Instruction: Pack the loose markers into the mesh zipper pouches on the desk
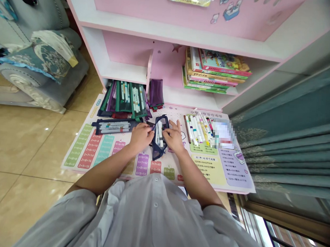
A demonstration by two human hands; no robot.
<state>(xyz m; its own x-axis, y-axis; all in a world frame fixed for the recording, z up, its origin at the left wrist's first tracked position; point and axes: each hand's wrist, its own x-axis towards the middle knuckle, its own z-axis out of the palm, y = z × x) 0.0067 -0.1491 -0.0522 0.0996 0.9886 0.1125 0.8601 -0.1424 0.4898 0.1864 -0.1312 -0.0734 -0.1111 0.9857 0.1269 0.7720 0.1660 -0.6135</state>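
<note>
Nearest the camera, a person's white shirt (152,207) filled the bottom of the frame, its sleeves pushed up so that both forearms reached forward, clear of the things on the mat. At the centre, the left hand (140,138) had its fingers (144,128) clenched on the near side of a dark mesh pencil pouch (158,152), while the right hand (175,137) lay against the other side, its fingers (174,126) extended; whether they were truly grasping the pouch I could not tell. Held between the hands, the pouch appeared to be spread open, with white-barrelled markers (159,134) standing in its mouth (a two-sided hold suits a soft pouch that would otherwise sag shut). It rested on a printed multiplication-table mat (97,153), which gave the loose items a shared, flat surface. Just right of the hands lay a fanned heap of loose markers (199,129), beside a pixelated white card (222,134). To the left lay a closed black pouch (113,126), and beyond it a row of green zip pouches (124,101) stood packed with markers beside an upright purple pouch (157,93). Farther up, stacked books (214,70) sat on a pink-and-white shelf (123,71).
</note>
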